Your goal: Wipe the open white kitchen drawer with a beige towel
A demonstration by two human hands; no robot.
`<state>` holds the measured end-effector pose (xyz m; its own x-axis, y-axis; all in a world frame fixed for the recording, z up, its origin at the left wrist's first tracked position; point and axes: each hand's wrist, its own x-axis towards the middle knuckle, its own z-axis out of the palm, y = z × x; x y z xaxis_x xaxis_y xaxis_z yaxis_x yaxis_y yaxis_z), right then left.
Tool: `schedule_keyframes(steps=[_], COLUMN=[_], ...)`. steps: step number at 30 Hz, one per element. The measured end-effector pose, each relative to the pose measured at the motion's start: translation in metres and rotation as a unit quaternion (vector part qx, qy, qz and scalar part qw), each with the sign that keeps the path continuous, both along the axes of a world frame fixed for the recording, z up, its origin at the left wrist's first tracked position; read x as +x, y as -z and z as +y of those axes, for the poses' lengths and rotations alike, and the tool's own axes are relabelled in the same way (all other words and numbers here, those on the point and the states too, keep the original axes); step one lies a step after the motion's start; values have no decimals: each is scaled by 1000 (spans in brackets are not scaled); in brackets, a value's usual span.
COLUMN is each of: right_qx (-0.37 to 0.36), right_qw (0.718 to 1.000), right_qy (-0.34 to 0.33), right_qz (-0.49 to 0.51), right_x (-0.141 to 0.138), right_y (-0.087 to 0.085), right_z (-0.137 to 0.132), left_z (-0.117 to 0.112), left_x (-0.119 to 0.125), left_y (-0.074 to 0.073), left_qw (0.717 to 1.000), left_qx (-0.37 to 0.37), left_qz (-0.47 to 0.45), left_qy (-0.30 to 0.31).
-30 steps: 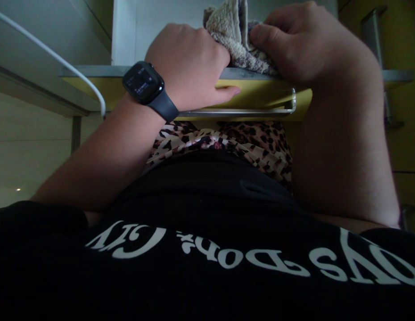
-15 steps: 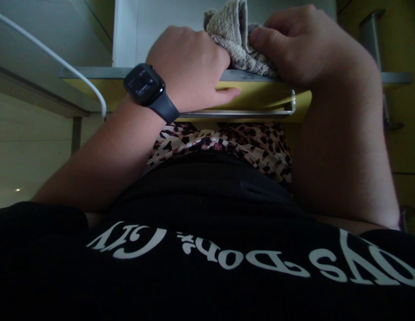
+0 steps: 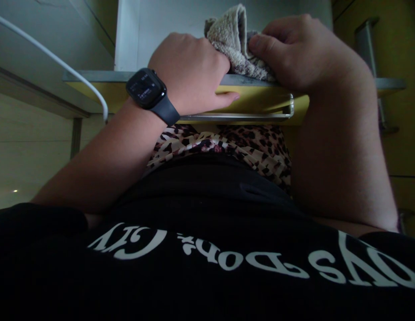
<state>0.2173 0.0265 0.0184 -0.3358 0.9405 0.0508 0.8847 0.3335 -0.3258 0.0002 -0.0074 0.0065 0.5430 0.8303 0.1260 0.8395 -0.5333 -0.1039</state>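
A crumpled grey-beige terry cloth (image 3: 232, 44) rests on the top edge of an open drawer's front (image 3: 247, 79), partly over the inside. My right hand (image 3: 290, 51) grips the cloth's right side, thumb on top and the other fingers mostly hidden. Left of the cloth, my left hand (image 3: 190, 73) is hooked over the drawer front, its thumb lying along the yellow face and its fingertips out of sight inside. The knuckles of that hand are close against the cloth. A dark smartwatch (image 3: 146, 88) is on my left wrist.
Below the drawer's edge runs a metal handle (image 3: 237, 117), just before my body. A white cable (image 3: 53, 55) hangs at the left, its end near my left forearm. More yellow cabinet fronts with a metal handle (image 3: 366, 44) stand at the right.
The drawer, cloth and both hands sit slightly lower in the view than before. The grip of each hand looks the same.
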Motion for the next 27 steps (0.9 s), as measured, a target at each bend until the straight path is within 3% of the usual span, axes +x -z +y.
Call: schedule_keyframes(steps=[27], right_qx=[-10], right_qw=[1000], right_qy=[8], right_qz=[11], right_x=[-1], right_y=[-2], right_z=[-1], left_z=[2], left_x=[-1], left_y=[1], left_qw=[1000], left_qx=[-4], left_qz=[3], left_qy=[-5])
